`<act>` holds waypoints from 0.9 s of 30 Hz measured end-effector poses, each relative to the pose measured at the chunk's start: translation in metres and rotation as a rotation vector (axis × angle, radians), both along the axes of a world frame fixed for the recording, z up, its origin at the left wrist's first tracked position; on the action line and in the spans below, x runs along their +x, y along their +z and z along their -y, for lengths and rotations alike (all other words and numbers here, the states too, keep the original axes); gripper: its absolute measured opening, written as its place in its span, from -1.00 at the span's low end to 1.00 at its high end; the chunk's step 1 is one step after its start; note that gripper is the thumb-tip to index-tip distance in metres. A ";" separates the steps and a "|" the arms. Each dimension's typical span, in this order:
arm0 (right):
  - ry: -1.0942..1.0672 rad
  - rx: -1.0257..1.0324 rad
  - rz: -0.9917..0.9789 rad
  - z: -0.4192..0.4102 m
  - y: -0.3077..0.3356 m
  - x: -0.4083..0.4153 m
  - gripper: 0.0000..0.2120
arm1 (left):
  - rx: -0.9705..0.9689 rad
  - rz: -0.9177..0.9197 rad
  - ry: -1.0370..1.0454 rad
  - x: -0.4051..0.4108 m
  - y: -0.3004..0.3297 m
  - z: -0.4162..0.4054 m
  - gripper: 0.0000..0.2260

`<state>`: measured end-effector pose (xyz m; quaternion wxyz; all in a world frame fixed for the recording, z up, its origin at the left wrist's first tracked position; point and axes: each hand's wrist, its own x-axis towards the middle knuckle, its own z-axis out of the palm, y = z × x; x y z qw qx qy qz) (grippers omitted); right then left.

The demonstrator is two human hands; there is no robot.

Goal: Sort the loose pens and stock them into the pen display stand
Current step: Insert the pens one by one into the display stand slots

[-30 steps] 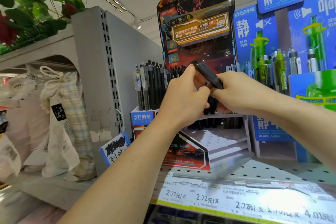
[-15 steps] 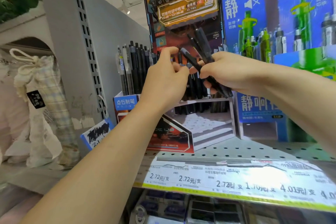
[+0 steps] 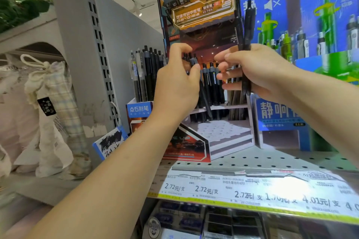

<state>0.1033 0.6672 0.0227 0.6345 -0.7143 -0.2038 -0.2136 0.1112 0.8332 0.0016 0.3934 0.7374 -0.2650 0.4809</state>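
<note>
The red and black pen display stand [image 3: 223, 134] stands on the shelf, with white stepped tiers full of holes. Black pens [image 3: 210, 83] stand in its upper back row. My left hand [image 3: 175, 81] pinches one black pen [image 3: 204, 95] by its top; the pen slants down toward the stand's upper tier. My right hand [image 3: 258, 70] grips a small bundle of black pens [image 3: 247, 31] upright, just right of the stand's middle. The lower ends of the bundle are hidden in my fist.
A smaller box of black and clear pens [image 3: 144, 75] stands left of the stand. A blue display with green pens [image 3: 310, 44] is at the right. Price labels [image 3: 252, 192] line the perforated shelf edge. Cloth bags [image 3: 50, 114] hang at the left.
My left hand has taken one pen from the right hand's bundle and lowered it toward the stand. The right hand has turned its bundle upright.
</note>
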 end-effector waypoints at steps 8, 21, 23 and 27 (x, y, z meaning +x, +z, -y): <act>0.024 0.028 0.014 0.000 0.001 -0.001 -0.79 | -0.093 0.068 0.019 -0.001 0.002 -0.001 -0.79; 0.111 -0.032 0.010 0.002 0.001 0.000 -0.90 | 0.016 0.061 0.124 0.008 0.012 0.009 -0.83; 0.126 0.001 0.023 0.003 0.001 0.001 -0.89 | 0.067 0.030 0.169 0.012 0.012 0.015 -0.79; 0.170 0.041 0.031 0.000 0.002 0.003 -0.85 | 0.269 -0.163 0.321 0.016 0.017 0.023 -0.65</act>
